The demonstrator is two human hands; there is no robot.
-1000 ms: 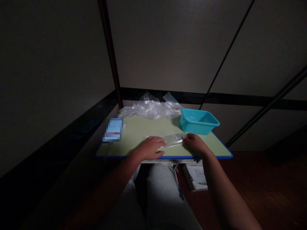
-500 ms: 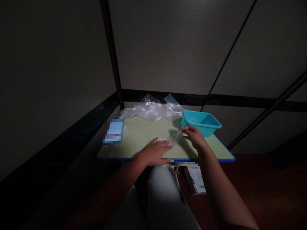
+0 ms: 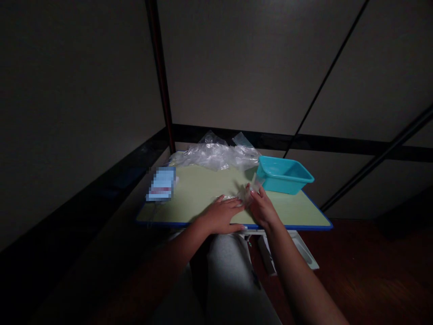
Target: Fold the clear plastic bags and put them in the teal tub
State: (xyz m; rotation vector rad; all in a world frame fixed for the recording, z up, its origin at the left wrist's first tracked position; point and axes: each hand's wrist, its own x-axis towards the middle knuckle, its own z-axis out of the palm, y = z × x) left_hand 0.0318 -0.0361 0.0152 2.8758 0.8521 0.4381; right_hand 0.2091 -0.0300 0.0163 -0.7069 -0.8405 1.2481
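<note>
My left hand (image 3: 223,215) lies flat near the table's front edge, fingers stretched out over part of a clear plastic bag (image 3: 242,194). The bag's other end rises off the surface, and my right hand (image 3: 261,206) has it pinched between thumb and fingers. Both hands are close together, the right one just in front of a turquoise plastic basin (image 3: 287,184). The part of the bag beneath my left palm is hidden.
A heap of clear plastic bags (image 3: 216,155) covers the back of the pale green, blue-edged table (image 3: 192,189). A blurred-out light blue item (image 3: 161,184) sits at the left edge. Below the table is a white box (image 3: 304,253). Wall panels stand close behind.
My right hand has moved left and toward me, away from the basin, bringing the raised end of the bag nearer my left hand. The left hand stays pressed in place.
</note>
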